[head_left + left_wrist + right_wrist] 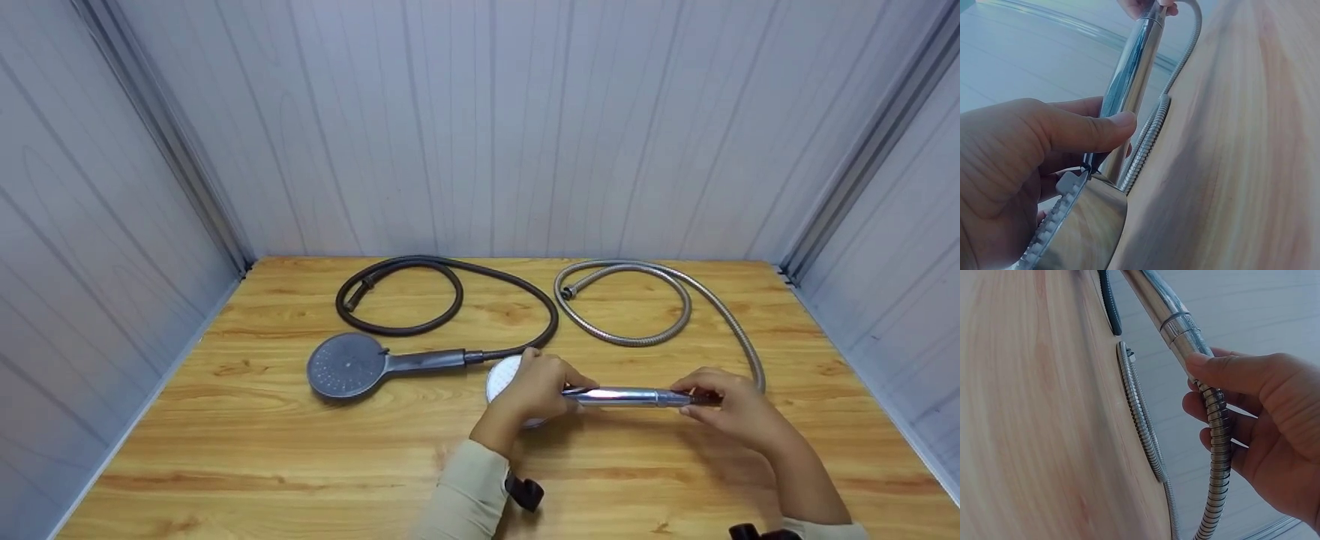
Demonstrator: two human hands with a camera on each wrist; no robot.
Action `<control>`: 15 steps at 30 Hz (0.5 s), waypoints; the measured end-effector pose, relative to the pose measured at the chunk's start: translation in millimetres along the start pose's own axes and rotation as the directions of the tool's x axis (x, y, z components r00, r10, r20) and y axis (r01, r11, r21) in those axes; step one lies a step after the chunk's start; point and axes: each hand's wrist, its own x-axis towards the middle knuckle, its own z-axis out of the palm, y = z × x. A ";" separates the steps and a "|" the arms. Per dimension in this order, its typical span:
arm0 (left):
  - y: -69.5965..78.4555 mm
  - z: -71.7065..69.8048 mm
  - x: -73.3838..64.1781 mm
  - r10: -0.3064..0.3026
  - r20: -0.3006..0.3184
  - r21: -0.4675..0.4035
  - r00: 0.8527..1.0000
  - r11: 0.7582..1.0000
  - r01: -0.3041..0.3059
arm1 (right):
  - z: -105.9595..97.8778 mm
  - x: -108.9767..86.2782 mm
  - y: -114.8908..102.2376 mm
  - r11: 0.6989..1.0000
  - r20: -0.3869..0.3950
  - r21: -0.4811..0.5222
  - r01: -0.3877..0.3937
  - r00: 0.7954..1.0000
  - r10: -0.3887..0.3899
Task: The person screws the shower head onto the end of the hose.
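A chrome shower head [619,397] with a white spray face is held level, close over the wooden table. My left hand [541,386] grips it at the neck, the thumb laid along the handle [1134,73] in the left wrist view. At the handle's other end, my right hand [731,405] pinches the metal connector [1185,336] where the silver shower hose [1219,450] joins. From there the hose curves down and lies looped on the table behind, its free end fitting [568,292] inside the loop. The left hand covers part of the spray face.
On the left of the table [300,465] lies a dark grey shower head [346,365], its black hose [517,279] coiled behind it. The black hose passes near my left hand. Pale panel walls [487,135] enclose the back and both sides.
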 end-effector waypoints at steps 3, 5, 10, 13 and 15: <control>1.6 -1.6 -0.1 -0.005 -0.002 0.003 1.000 1.000 0.005 | -0.3 -0.3 0.0 1.000 -0.004 0.009 -0.005 1.000 0.005; 2.5 -2.4 -0.1 -0.006 -0.006 0.008 1.000 1.000 0.006 | -0.7 -0.6 0.1 1.000 -0.005 0.018 -0.007 1.000 0.007; 3.7 -3.8 0.3 0.002 -0.008 0.012 1.000 1.000 -0.002 | -2.0 -1.9 -0.4 0.999 0.014 0.034 -0.011 1.000 0.011; 3.9 -3.9 0.6 0.002 -0.004 0.017 1.000 1.000 -0.002 | -2.9 -2.3 -1.2 0.999 0.028 0.045 -0.020 0.999 0.018; 3.9 -3.8 0.9 0.002 -0.003 0.022 1.000 1.000 -0.002 | -3.3 -2.3 -1.7 0.998 0.037 0.053 -0.026 0.999 0.024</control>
